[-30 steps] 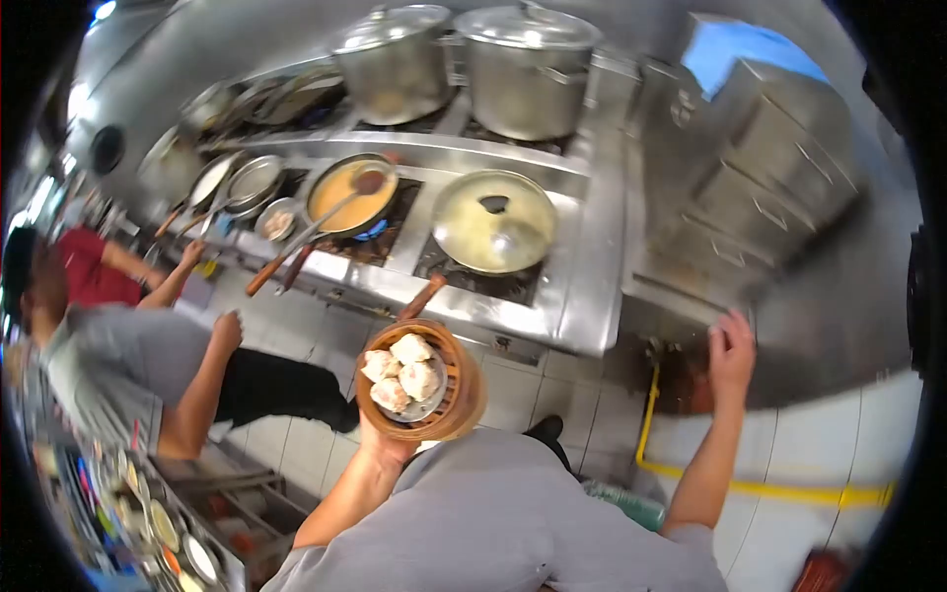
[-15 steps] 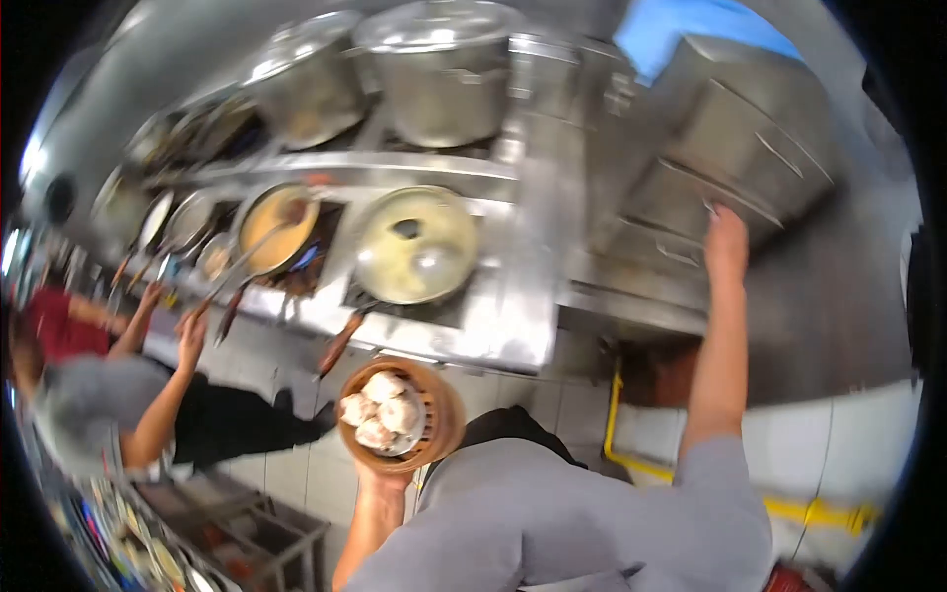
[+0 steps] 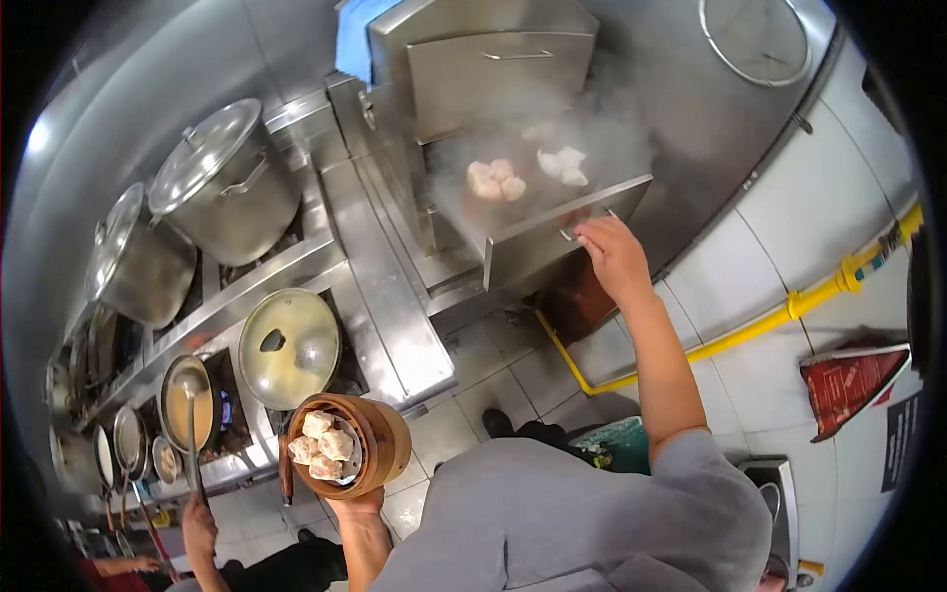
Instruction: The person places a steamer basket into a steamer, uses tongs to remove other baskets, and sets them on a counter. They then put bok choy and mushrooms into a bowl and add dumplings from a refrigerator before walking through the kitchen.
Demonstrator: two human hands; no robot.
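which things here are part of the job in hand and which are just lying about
Part of the job:
bamboo steamer of dumplings, in the left hand
open, steaming drawer, right hand at its handle

Seemingly aside from it:
blue cloth
red bag
lidded pots

This is a commercial kitchen. Large lidded stockpots [image 3: 235, 192] stand along the back edge of the steel stove [image 3: 385, 306], a covered pan [image 3: 301, 357] near its front. A steaming drawer cabinet [image 3: 488, 87] adjoins.

The steel stove [image 3: 380, 311] bears two lidded stockpots [image 3: 232, 207], a clear-lidded pan [image 3: 306, 360] and a pan [image 3: 216, 403] of orange liquid [image 3: 179, 419]
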